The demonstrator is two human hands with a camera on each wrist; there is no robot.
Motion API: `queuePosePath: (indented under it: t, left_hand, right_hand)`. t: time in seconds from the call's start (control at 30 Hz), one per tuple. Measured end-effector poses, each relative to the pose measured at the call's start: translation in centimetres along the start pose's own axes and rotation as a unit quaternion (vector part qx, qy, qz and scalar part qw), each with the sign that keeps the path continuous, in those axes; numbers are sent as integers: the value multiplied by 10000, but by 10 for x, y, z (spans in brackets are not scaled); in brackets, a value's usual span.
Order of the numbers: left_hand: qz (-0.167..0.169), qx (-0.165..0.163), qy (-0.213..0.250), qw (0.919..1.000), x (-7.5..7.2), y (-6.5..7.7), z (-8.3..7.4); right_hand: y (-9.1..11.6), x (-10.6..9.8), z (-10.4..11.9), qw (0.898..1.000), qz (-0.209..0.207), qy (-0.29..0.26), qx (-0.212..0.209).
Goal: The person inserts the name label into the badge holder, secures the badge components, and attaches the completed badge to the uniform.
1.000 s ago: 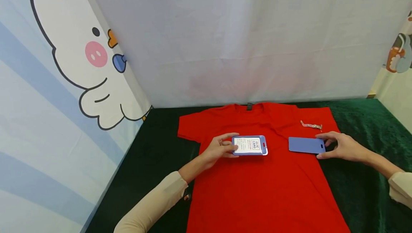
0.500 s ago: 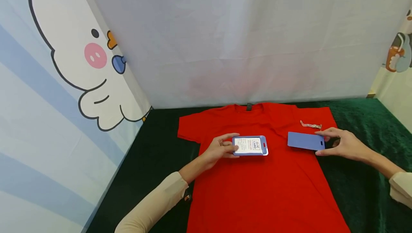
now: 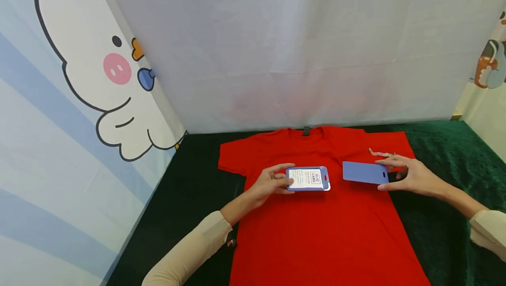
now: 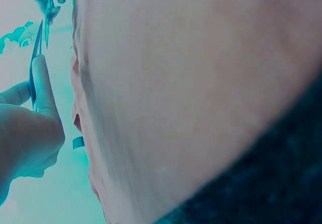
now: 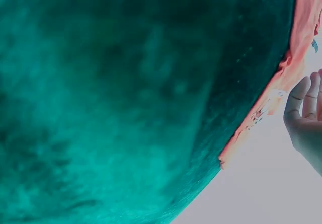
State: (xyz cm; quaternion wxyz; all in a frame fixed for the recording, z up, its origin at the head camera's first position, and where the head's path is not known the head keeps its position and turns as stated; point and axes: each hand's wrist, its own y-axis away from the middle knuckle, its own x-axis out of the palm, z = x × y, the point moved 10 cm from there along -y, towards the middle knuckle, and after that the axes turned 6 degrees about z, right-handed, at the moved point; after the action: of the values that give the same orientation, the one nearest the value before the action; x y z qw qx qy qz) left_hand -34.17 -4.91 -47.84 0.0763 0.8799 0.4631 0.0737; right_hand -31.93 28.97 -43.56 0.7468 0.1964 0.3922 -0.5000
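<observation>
Above the red T-shirt (image 3: 308, 229), my left hand (image 3: 269, 183) holds a blue ID badge holder (image 3: 326, 179) by its left end, thumb across its face. A white printed card (image 3: 302, 178) shows in that holder, its right edge sticking out slightly at the lower corner. To the right, my right hand (image 3: 411, 177) pinches a plain blue badge cover (image 3: 363, 172) by its slotted end, thumb below and fingers above. The two blue pieces are apart, with a strip of red cloth visible between them. In the left wrist view the left hand (image 4: 32, 118) grips the holder edge-on.
A silvery badge clip strap (image 3: 381, 153) lies on the shirt's right sleeve, partly behind my right fingers. Dark green cloth (image 3: 446, 154) covers the table under the shirt. A pale curtain (image 3: 276, 57) stands along the back, and a cartoon-printed curtain (image 3: 71, 145) on the left.
My right hand has raised the blue cover slightly and brought it leftward, closer to the badge holder. The left hand and the holder have hardly moved.
</observation>
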Motion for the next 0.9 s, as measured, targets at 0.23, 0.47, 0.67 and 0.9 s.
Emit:
queuePosePath:
  t: [0.23, 0.47, 0.67, 0.9]
  left_hand:
    - [-7, 21, 12, 10000, 0, 0, 0]
    - [8, 34, 6, 10000, 0, -1, 0]
    - [18, 13, 27, 10000, 1, -2, 1]
    - [69, 39, 42, 10000, 2, -1, 0]
  right_hand:
    - [-5, 4, 11, 9996, 40, -167, -207]
    - [-10, 9, 17, 9996, 136, -177, -176]
    - [-13, 13, 22, 9996, 173, -83, -198]
    - [-15, 15, 32, 9992, 56, -96, -388]
